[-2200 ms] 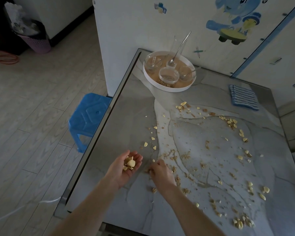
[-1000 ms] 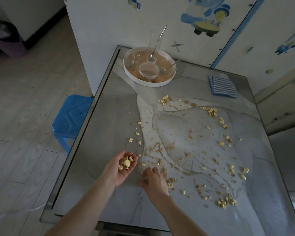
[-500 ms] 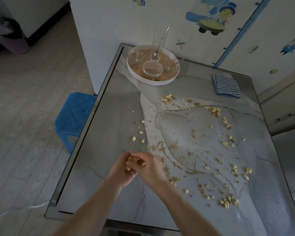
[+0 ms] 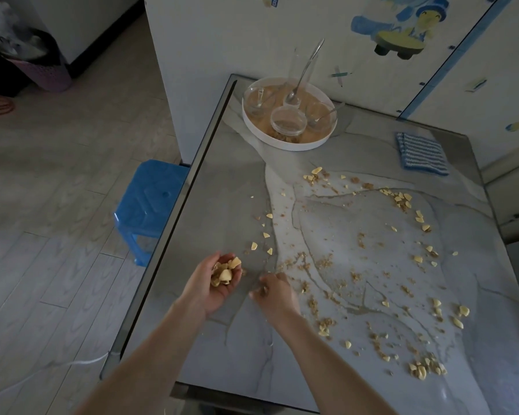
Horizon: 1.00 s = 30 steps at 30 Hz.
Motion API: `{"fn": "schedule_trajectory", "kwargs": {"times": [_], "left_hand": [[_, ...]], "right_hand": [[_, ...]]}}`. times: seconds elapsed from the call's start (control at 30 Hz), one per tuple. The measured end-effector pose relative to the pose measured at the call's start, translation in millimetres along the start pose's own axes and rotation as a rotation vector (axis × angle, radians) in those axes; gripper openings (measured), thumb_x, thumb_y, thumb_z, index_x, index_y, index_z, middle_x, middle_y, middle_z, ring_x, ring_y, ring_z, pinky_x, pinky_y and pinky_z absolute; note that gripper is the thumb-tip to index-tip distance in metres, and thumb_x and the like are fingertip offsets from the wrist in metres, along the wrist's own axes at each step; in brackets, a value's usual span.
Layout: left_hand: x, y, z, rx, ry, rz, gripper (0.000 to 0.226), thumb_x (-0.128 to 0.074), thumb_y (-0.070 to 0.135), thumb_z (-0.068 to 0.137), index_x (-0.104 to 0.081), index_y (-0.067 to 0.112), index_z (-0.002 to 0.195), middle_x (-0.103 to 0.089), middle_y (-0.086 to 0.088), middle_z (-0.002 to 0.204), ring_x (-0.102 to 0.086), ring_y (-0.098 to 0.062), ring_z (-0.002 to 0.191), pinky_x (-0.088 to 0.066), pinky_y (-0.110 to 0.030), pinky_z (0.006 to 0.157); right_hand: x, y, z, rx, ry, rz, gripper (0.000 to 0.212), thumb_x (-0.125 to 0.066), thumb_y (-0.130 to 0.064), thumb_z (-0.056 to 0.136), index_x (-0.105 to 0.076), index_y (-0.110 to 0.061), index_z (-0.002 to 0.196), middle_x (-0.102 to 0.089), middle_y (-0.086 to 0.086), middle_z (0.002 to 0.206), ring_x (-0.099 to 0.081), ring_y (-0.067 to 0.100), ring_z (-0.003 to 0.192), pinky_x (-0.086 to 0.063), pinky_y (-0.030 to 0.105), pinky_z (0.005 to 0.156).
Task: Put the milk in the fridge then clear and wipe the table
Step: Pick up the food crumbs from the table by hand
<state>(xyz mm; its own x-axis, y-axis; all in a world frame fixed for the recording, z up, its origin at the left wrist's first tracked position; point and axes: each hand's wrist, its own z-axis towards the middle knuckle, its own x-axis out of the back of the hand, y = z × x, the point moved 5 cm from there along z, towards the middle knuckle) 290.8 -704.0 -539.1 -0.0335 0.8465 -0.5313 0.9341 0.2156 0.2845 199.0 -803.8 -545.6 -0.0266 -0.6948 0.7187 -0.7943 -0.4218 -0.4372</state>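
Table of grey marble-patterned stone, with pale veins and a dark metal edge, fills the right of the view, its far end against a white wall with cartoon stickers. Pale wood-look floorboards run to the left, where a blue plastic stool stands just beside the table edge and a pink basket sits in the far corner. At the table's far end a round white tray holds small glass bowls and a tall glass with a spoon. A blue-and-white striped cloth lies folded near the far right corner. Crumbs and yellow scraps lie scattered across the middle and right of the tabletop, thickest near the front right. The left hand is cupped palm-up over the table's left part, curled around a small heap of yellow scraps. The right hand rests just beside it, fingers pinched together at the tabletop; whether they grip a crumb I cannot tell.
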Motion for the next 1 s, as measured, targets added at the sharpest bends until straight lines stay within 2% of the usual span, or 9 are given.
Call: {"fn": "schedule_trajectory", "kwargs": {"times": [0.07,0.17,0.3,0.4,0.53,0.67,0.73,0.87,1.0], "left_hand": [[2,3,2,0.007,0.004,-0.004,0.033,-0.044,0.023,0.095,-0.059,0.002,0.074,-0.063,-0.009,0.053,-0.062,-0.015,0.044,-0.054,-0.022,0.046],[6,8,5,0.007,0.011,0.0,0.031,-0.046,0.023,0.094,-0.06,0.002,0.075,-0.064,-0.008,0.054,-0.062,-0.014,0.046,-0.054,-0.022,0.046],[10,11,10,0.004,0.035,0.029,0.029,-0.047,0.022,0.094,-0.06,0.002,0.079,-0.066,-0.01,0.059,-0.065,-0.016,0.051,-0.057,-0.024,0.051],[7,8,15,0.027,0.05,-0.017,0.028,-0.045,0.021,0.094,-0.058,0.0,0.08,-0.065,-0.013,0.068,-0.066,-0.021,0.056,-0.058,-0.028,0.052],[-7,4,15,0.024,0.0,-0.039,0.028,-0.04,0.018,0.096,-0.055,0.0,0.08,-0.064,-0.013,0.065,-0.066,-0.022,0.061,-0.057,-0.025,0.053],[-12,7,16,0.043,0.021,-0.052,0.027,-0.043,0.016,0.095,-0.056,-0.001,0.079,-0.063,-0.013,0.066,-0.063,-0.022,0.061,-0.056,-0.023,0.049],[-8,11,19,0.048,0.052,-0.048,0.026,-0.046,0.017,0.093,-0.059,0.0,0.078,-0.061,-0.011,0.065,-0.06,-0.018,0.058,-0.055,-0.022,0.049],[-2,22,23,0.025,0.016,-0.022,0.025,-0.044,0.017,0.094,-0.056,0.005,0.075,-0.059,-0.005,0.052,-0.057,-0.011,0.043,-0.051,-0.017,0.046],[0,29,24,-0.02,-0.006,0.015,0.027,-0.04,0.017,0.096,-0.056,0.006,0.076,-0.06,-0.004,0.052,-0.06,-0.01,0.046,-0.052,-0.016,0.048]], "right_hand": [[-3,-9,2,0.051,-0.009,-0.079,0.028,-0.048,-0.016,0.089,-0.055,-0.014,0.117,-0.047,0.008,0.125,-0.047,0.028,0.116,-0.04,0.029,0.092],[-6,-7,6,0.066,-0.007,-0.081,0.02,-0.043,-0.009,0.089,-0.059,-0.008,0.1,-0.05,0.009,0.114,-0.052,0.026,0.101,-0.04,0.028,0.079],[11,-8,9,0.041,0.079,0.138,0.014,-0.054,-0.011,0.085,-0.066,-0.005,0.089,-0.065,0.011,0.095,-0.056,0.017,0.08,-0.045,0.026,0.069],[34,-31,8,0.142,0.162,0.348,0.013,-0.063,-0.015,0.083,-0.067,-0.005,0.09,-0.07,0.008,0.092,-0.056,0.007,0.072,-0.041,0.009,0.062],[36,-71,-2,0.331,0.06,0.363,0.022,-0.065,-0.021,0.082,-0.068,-0.009,0.101,-0.071,0.003,0.096,-0.057,0.002,0.076,-0.039,-0.001,0.063],[45,-61,9,0.269,0.146,0.467,0.016,-0.059,-0.015,0.087,-0.068,-0.007,0.097,-0.065,0.0,0.082,-0.06,0.011,0.075,-0.048,0.02,0.069],[44,-42,19,0.173,0.213,0.388,0.014,-0.055,-0.013,0.088,-0.066,-0.007,0.096,-0.063,0.001,0.083,-0.058,0.014,0.078,-0.043,0.024,0.07],[9,-28,33,0.118,0.032,0.107,0.025,-0.057,-0.018,0.087,-0.06,-0.009,0.11,-0.063,0.009,0.11,-0.058,0.022,0.1,-0.036,0.02,0.075],[-12,-37,37,0.141,-0.049,-0.069,0.019,-0.052,-0.014,0.086,-0.06,-0.007,0.101,-0.056,0.015,0.113,-0.056,0.029,0.104,-0.04,0.027,0.077]]}}
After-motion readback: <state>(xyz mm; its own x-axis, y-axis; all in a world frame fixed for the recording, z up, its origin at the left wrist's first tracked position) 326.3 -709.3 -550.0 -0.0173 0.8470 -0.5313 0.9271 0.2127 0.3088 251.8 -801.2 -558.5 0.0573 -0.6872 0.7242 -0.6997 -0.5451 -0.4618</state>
